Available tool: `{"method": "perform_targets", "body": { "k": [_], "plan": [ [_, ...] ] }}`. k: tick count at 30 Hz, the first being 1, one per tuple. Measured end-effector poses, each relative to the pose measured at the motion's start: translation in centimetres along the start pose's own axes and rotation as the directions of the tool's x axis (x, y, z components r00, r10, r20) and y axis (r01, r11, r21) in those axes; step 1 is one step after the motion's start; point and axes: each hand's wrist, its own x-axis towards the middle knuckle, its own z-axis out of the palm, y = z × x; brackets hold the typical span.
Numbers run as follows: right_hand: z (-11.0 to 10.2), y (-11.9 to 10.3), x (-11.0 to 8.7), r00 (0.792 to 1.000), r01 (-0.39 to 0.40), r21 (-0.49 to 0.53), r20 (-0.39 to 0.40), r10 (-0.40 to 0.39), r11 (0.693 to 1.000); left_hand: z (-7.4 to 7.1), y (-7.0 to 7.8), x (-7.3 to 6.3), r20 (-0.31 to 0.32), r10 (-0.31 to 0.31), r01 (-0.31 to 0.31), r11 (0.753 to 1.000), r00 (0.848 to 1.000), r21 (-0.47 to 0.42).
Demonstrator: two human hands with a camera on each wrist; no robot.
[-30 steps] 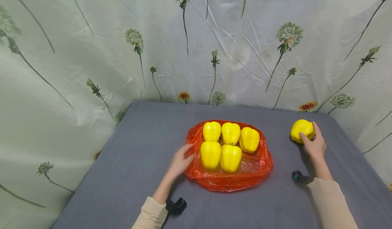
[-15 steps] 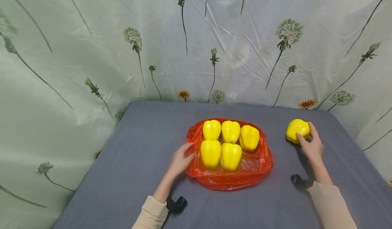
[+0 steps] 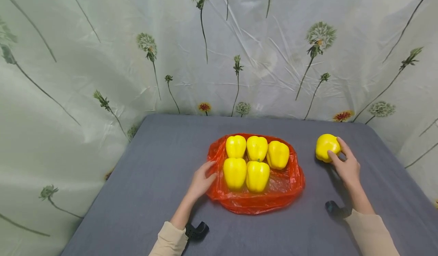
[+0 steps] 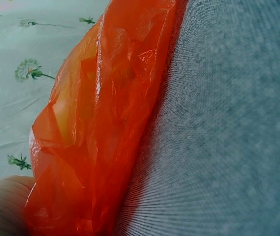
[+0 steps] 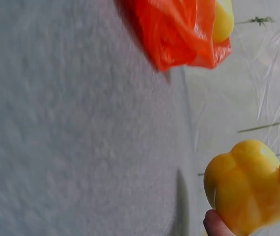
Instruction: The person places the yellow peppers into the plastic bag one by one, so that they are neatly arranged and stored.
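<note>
A red plastic bag lies spread wide on the grey table, with several yellow bell peppers standing in two rows inside it. At the bag's left rim my left hand holds the plastic, its fingertips over the edge; in the left wrist view part of the hand is hidden behind the red film. To the right of the bag, my right hand grips another yellow bell pepper between thumb and fingers. The right wrist view has this pepper raised, its shadow apart on the cloth.
The grey cloth-covered table extends around the bag. A pale curtain printed with dandelions hangs behind and at the left. Black wrist devices sit by both beige sleeves.
My right hand has moved left toward the bag with the bell pepper in its grip. The left hand stays at the bag's left rim, and the peppers inside have not moved.
</note>
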Motion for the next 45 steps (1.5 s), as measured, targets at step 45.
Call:
{"method": "perform_targets", "body": {
  "k": [45],
  "plan": [
    [2.2,-3.2,-5.4,0.943,0.297,0.179,0.097,-0.318,0.938,0.0,0.3,-0.4,0.002,0.003,-0.003,1.000,1.000,0.024]
  ]
}}
